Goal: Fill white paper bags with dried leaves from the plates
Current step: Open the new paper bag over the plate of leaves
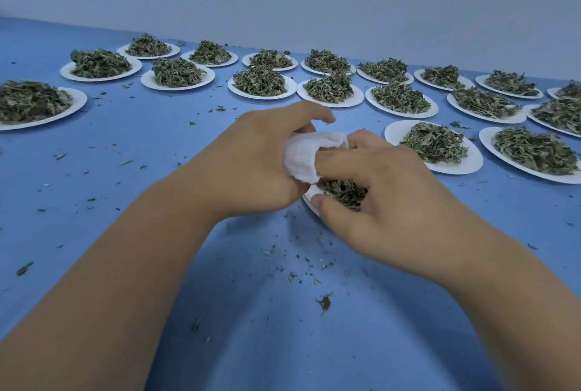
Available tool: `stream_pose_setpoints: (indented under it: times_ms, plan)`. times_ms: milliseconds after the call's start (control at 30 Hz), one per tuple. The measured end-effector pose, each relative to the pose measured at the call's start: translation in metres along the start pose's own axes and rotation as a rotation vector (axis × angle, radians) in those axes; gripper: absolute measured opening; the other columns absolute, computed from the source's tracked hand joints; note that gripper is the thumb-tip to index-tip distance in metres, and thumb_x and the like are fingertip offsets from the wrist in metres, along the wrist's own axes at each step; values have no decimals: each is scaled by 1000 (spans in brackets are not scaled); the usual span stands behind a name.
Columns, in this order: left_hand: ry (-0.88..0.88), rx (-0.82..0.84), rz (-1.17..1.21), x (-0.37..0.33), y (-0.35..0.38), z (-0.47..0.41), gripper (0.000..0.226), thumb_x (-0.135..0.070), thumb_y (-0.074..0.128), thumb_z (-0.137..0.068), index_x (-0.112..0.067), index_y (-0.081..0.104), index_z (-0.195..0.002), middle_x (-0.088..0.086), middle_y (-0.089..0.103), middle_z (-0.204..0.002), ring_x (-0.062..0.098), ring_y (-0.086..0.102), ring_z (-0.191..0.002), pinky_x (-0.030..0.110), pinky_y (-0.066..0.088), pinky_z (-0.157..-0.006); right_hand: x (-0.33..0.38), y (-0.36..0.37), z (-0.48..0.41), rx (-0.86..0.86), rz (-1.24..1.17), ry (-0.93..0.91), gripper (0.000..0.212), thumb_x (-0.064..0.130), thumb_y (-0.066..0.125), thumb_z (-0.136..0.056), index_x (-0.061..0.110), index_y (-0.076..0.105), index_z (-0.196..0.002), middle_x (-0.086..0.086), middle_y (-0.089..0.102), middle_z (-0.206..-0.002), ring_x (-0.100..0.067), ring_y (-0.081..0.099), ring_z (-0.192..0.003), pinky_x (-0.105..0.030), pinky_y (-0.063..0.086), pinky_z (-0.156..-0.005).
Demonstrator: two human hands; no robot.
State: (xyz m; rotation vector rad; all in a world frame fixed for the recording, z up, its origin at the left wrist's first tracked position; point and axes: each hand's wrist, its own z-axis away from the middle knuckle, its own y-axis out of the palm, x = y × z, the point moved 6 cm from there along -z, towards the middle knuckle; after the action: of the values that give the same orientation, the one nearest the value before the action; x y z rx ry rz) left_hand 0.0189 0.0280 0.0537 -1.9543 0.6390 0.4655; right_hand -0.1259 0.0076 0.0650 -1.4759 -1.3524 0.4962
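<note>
A blue table (157,170) fills most of the view, running back to a pale wall (283,7). Across its far half stand many white plates (393,136), near one another in rough rows and each heaped with leaves, probably so that one heap fills one bag. One plate (309,202) sits closer than the rest, almost hidden beneath the person's hands, so the work is likely done over it to catch spills.

The left hand (251,164) is curled round a white paper bag (303,155), which it grips crumpled at one side with the mouth facing the other hand; this probably keeps the opening steady and reachable. The right hand (377,189) is cupped over a clump of dried leaves (342,191), with its thumb below and its fingers (333,166) bent over the top. One finger reaches to the bag's edge, seemingly to push the clump in.

The clump lies inside that right-hand curl, just below the bag and above the plate's rim — touching or nearly touching the paper. How full the bag is cannot be told.

Crumbs (325,301) of leaf are scattered on the table in front of the person.
</note>
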Motion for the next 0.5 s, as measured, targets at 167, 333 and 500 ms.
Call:
stream_pose_setpoints:
  times_ms: [167,333,500]
  plan:
    - [-22,37,-17,0,6,0,35,-13,78,-76,-33,68,-103,-13,72,-92,5,68,-85,35,54,-71,0,4,2,77,9,9,6,28,65,-88,28,63,-94,3,58,-75,-17,48,-83,-41,45,-70]
    - [19,-31,-85,-10,4,-1,32,-13,74,-69,-31,64,-93,-11,66,-82,7,62,-75,42,52,-63,-6,5,2,18,-52,154,5,28,67,-86,26,62,-85,2,54,-61,-14,51,-58,-37,47,-55]
    - [109,-45,-162,-23,7,-2,29,-20,65,-60,-26,60,-88,-6,60,-75,15,58,-70,43,48,-59,-10,7,-2,107,-474,288,18,7,67,-80,22,59,-75,11,56,-60,-5,47,-51,-17,36,-46]
